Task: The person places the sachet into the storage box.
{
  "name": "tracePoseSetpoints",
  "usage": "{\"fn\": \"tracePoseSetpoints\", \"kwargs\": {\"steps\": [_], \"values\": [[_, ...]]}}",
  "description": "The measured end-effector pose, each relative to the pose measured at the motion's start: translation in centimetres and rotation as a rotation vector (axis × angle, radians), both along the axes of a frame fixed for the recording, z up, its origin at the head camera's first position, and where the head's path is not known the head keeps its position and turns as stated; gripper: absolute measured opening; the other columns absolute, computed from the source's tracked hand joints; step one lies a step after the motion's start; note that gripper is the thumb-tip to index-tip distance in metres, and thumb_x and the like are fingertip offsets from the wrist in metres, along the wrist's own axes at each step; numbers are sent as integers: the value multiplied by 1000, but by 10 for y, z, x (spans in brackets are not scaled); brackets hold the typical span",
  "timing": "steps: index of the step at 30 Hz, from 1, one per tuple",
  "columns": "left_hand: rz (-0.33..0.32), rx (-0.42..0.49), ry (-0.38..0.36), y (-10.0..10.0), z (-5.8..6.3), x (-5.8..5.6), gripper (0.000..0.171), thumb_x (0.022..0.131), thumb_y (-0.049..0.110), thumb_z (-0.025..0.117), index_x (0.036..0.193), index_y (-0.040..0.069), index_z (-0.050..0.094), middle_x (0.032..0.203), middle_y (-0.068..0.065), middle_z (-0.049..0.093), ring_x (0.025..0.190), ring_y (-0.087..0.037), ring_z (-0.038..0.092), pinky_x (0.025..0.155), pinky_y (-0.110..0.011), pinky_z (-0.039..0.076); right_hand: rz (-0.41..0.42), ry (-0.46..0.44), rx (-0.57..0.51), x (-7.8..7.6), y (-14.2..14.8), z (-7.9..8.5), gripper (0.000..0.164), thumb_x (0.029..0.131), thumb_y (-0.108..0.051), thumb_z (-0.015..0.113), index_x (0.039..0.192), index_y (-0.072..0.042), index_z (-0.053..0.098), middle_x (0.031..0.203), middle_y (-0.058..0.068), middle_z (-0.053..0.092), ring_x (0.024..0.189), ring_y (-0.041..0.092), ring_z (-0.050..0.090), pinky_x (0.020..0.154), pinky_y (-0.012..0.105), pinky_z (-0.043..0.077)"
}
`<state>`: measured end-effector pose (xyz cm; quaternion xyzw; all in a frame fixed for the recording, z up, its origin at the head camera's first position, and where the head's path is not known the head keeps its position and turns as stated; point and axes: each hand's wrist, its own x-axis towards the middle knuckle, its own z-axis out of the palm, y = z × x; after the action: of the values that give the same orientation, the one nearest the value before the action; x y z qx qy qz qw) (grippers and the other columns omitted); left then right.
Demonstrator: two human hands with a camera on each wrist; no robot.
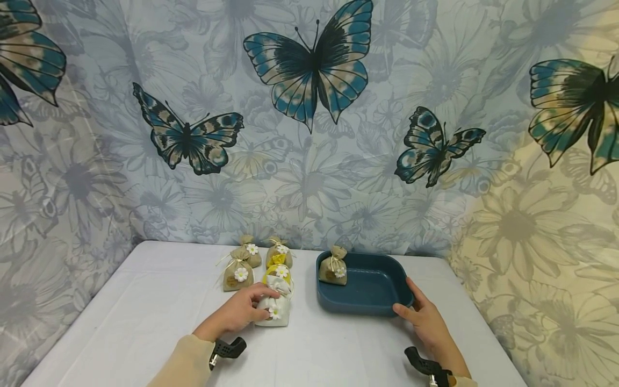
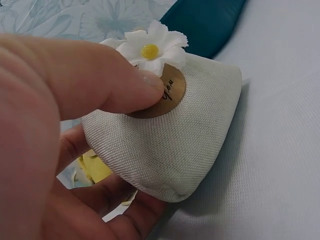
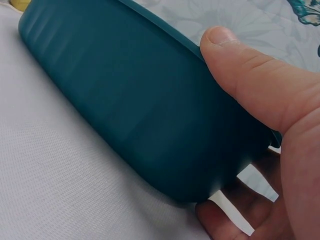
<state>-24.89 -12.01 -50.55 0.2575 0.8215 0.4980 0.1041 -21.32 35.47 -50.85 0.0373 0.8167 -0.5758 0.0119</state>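
My left hand [image 1: 242, 310] grips a small white drawstring pouch [image 1: 280, 321], which bears a white flower and a round brown label [image 2: 175, 97]. In the left wrist view the thumb presses over the label while the fingers curl behind the cloth. My right hand [image 1: 427, 320] holds the right end of a dark teal rectangular tray [image 1: 372, 277]. Its thumb lies at the rim and its fingers wrap around the end, as the right wrist view shows. One beige burlap pouch [image 1: 333, 269] with a white flower stands inside the tray's left end.
Behind the white pouch stand a yellow pouch [image 1: 278, 273] and a beige pouch [image 1: 285, 258]. Two more burlap pouches, a front one [image 1: 234, 280] and a rear one [image 1: 253, 259], are to their left. A butterfly-print cloth [image 1: 309, 188] hangs behind the white-covered table [image 1: 145, 301].
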Motion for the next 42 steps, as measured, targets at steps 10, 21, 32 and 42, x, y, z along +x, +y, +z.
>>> {"fn": "tracePoseSetpoints", "kwargs": {"steps": [10,21,32,42], "values": [[19,38,-55,4,-2,-1,41,85,12,79,123,25,70,130,2,57,106,-26,49,86,-44,42,-6,7,18,1,-2,3,97,93,-26,74,162,-18,7,163,20,11,146,39,17,108,50,28],[47,77,-108,10,5,-1,40,84,19,81,122,28,70,141,-5,52,118,-34,51,91,-48,44,-1,10,17,2,-2,1,96,93,-25,74,162,-17,7,163,19,11,147,39,16,109,50,27],[10,76,5,23,18,-5,40,84,17,81,122,26,71,131,2,58,111,-27,52,86,-42,44,-4,7,34,2,-2,3,97,92,-27,75,162,-17,9,162,20,14,146,39,19,108,48,29],[13,78,-8,38,32,-10,39,84,20,81,120,32,71,130,9,58,110,-25,52,89,-45,43,3,9,42,1,0,2,96,93,-27,74,162,-17,9,162,21,15,145,39,21,104,35,35]]}}
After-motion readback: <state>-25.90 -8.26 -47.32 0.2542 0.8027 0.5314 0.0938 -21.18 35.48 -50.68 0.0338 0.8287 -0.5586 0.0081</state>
